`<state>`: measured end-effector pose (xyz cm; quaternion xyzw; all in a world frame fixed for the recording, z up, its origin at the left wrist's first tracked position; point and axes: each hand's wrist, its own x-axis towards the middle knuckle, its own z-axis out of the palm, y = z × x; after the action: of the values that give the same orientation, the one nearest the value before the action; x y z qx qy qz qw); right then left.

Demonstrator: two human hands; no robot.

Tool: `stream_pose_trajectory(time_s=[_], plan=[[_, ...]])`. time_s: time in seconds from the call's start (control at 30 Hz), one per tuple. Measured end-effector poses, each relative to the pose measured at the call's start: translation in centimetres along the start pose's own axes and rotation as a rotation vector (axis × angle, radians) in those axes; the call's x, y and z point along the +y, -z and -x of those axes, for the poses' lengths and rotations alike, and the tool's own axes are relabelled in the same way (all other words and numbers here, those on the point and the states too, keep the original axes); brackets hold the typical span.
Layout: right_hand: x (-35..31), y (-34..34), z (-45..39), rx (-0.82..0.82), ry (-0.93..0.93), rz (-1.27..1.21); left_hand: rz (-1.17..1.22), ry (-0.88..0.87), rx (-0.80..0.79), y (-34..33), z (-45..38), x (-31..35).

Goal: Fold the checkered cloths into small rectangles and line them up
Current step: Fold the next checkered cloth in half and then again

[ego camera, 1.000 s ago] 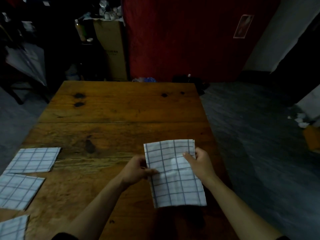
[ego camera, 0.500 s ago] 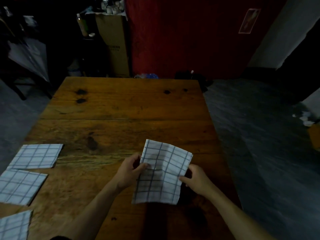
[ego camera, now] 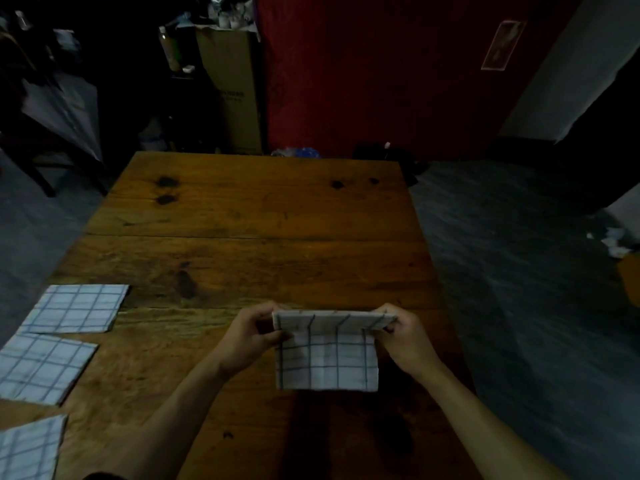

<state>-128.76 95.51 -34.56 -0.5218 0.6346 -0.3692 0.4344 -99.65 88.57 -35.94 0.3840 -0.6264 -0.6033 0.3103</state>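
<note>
Folding white blue-checked cloth (ego camera: 327, 355) in half above brown wooden table (ego camera: 263, 216). My left hand (ego camera: 247, 336) pinches upper left corner, right hand (ego camera: 407, 336) pinches upper right; both grips clamped on fold edge. Best: match corners, keep edge taut, lower flat. Three folded checked rectangles (ego camera: 74, 308) wait at table's left edge.

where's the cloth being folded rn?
Head view: the cloth is near the table's front right, pinched at its top corners by the left hand and right hand, right of the folded cloths.
</note>
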Motion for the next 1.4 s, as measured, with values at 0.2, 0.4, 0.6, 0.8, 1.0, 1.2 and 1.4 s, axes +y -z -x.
stream_pose_trajectory(time_s=[0.2,0.4,0.6,0.8,1.0,1.2,1.4], plan=[[0.6,0.0,0.1,0.069,0.018,-0.029,0.069,0.086,0.088,0.2,0.0,-0.2],[0.8,-0.2,0.6,0.074,-0.032,-0.094,0.022,0.173,0.101,0.8,0.0,-1.2],[1.1,-0.7,1.0,0.09,-0.092,-0.029,-0.039,0.184,0.138,-0.3,0.6,-1.2],[0.9,-0.7,1.0,-0.054,-0.251,-0.072,-0.048,0.252,0.112,-0.6,0.7,-2.3],[1.8,-1.7,0.6,0.041,-0.339,-0.048,-0.079,0.431,0.152,-0.9,0.2,-3.6],[4.1,-3.4,0.3,0.06,-0.24,0.365,-0.72,0.395,0.148,-2.3,0.9,-4.3],[5.4,-6.3,1.5,-0.216,-0.014,0.679,-1.153,0.275,-0.109,-5.3,3.0,-5.1]])
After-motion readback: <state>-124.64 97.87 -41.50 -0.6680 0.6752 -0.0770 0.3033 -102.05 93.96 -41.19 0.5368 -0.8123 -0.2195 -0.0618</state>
